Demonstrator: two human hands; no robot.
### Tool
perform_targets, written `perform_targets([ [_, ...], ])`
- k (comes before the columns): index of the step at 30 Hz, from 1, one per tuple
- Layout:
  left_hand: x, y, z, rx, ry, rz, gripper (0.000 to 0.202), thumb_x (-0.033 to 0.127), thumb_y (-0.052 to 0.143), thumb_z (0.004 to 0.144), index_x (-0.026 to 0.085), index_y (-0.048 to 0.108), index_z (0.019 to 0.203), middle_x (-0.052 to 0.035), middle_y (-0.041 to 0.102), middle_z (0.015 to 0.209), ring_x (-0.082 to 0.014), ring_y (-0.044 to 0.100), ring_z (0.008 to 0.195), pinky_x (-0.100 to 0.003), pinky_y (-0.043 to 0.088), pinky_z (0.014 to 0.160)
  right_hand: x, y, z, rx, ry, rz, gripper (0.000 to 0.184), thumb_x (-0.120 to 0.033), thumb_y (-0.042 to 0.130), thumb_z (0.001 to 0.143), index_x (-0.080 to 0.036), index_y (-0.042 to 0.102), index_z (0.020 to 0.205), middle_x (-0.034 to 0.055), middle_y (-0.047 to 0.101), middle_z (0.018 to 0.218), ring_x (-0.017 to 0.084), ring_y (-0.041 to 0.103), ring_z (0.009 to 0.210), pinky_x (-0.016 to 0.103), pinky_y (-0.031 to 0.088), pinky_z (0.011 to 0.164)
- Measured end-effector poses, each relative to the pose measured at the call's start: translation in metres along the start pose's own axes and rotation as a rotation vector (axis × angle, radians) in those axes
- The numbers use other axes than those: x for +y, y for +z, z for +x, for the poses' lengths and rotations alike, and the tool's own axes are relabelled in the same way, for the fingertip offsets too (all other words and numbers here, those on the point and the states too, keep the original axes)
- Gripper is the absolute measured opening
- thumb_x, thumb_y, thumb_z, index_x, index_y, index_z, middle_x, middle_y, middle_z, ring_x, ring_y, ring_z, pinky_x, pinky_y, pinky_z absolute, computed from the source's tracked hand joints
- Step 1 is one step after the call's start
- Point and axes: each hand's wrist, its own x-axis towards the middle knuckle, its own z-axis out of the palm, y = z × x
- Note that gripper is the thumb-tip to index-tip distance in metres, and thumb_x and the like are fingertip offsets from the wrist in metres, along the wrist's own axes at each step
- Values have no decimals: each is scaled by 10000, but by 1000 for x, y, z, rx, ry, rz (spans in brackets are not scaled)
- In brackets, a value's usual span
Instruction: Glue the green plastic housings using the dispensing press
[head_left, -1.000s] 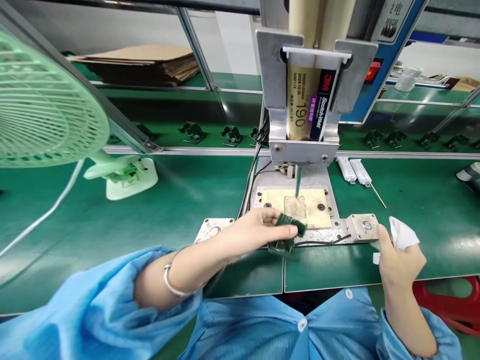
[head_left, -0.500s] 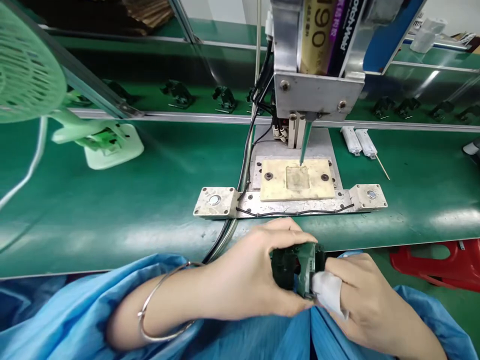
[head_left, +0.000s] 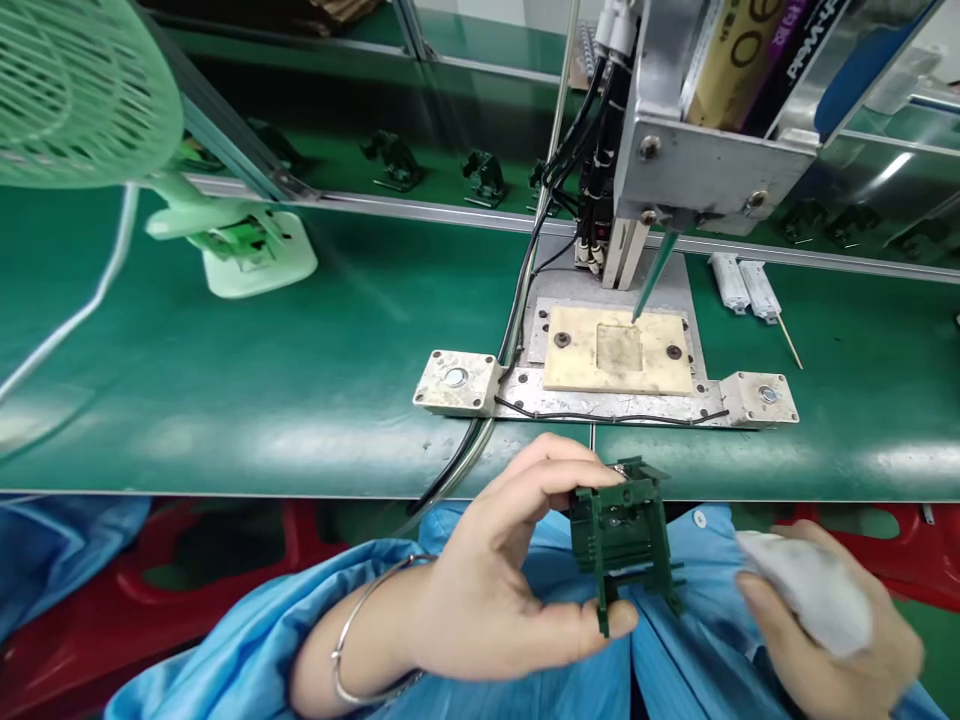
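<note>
My left hand (head_left: 495, 580) pinches a small dark green plastic part (head_left: 621, 540) between thumb and fingers, holding it upright over my lap in front of the bench edge. My right hand (head_left: 821, 620) is closed around a white cloth (head_left: 806, 590) just right of the part, not touching it. Beyond them on the green bench sits a cream fixture plate (head_left: 619, 350) with a square recess, under a green dispensing needle (head_left: 649, 285) of the glue machine (head_left: 712, 150).
A green desk fan (head_left: 82, 100) with its white base (head_left: 259, 260) stands at the left. Black cables (head_left: 517, 330) run down from the machine. Two white cartridges (head_left: 746, 285) lie at the right. Several dark parts line the rear belt (head_left: 397, 160). Red stools show under the bench.
My right hand with the cloth has drawn away from the green part to the right. My left hand has tilted the part upright. The view has shifted down and left.
</note>
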Motion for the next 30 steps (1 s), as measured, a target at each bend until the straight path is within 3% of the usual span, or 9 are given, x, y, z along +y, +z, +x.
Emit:
perform_targets([
  [2,-1,0,0,-15,23,-19,624,156,850,703,203,569,1259,-73,570,1058,-206,571,1009,-318,539,900,-8,13,5,-23,-55,79,29,-243,639,932,-221,636,912,25,614,773,173,598,606,310,483,549],
  [4,0,0,2,-37,44,-32,642,149,861,688,202,570,1258,-71,583,1051,-202,582,996,-316,541,906,-17,23,12,-164,-141,177,147,-226,600,961,-220,575,817,-10,544,648,150,553,560,290,438,522],
  [8,1,0,5,-84,49,-35,659,168,876,672,216,571,1255,-74,591,1033,-209,612,958,-341,570,886,-21,29,20,-298,-273,238,177,-120,516,965,-192,551,808,-7,481,633,142,469,547,297,325,507],
  [14,-1,3,4,-75,34,-43,685,130,881,637,235,585,1245,-70,608,1016,-209,632,907,-361,585,855,-14,38,24,-202,-337,265,220,-6,536,843,-191,492,732,-13,422,598,130,349,515,309,191,496],
  [19,-5,5,3,-19,-55,-117,674,127,877,639,267,600,1238,-68,593,1026,-216,621,925,-353,582,840,-14,39,28,-115,-295,213,208,-43,638,840,-189,517,756,-8,457,579,133,393,511,308,257,484],
  [25,-13,8,4,-26,-155,-196,642,148,864,652,275,605,1224,-66,564,1030,-204,601,922,-322,575,806,-13,41,36,-264,-293,242,229,-130,536,962,-200,519,745,7,549,588,130,445,462,304,301,449],
  [28,-14,-2,7,5,-200,-170,598,144,827,697,274,602,1236,-79,535,1081,-201,586,996,-300,570,848,15,37,28,-195,-286,93,109,-209,639,927,-199,597,827,22,614,660,163,561,544,309,446,525],
  [29,-14,-10,9,17,-216,-115,579,156,815,714,272,601,1239,-86,526,1109,-208,581,1037,-310,562,885,32,34,21,-91,-246,-17,80,-249,701,891,-197,641,900,42,650,725,200,621,627,334,499,599],
  [30,-15,-22,12,37,-234,-31,558,182,805,735,272,600,1246,-90,521,1127,-216,578,1069,-330,552,922,53,31,13,22,-191,-147,182,-299,783,826,-200,663,921,56,673,779,210,633,639,332,510,606],
])
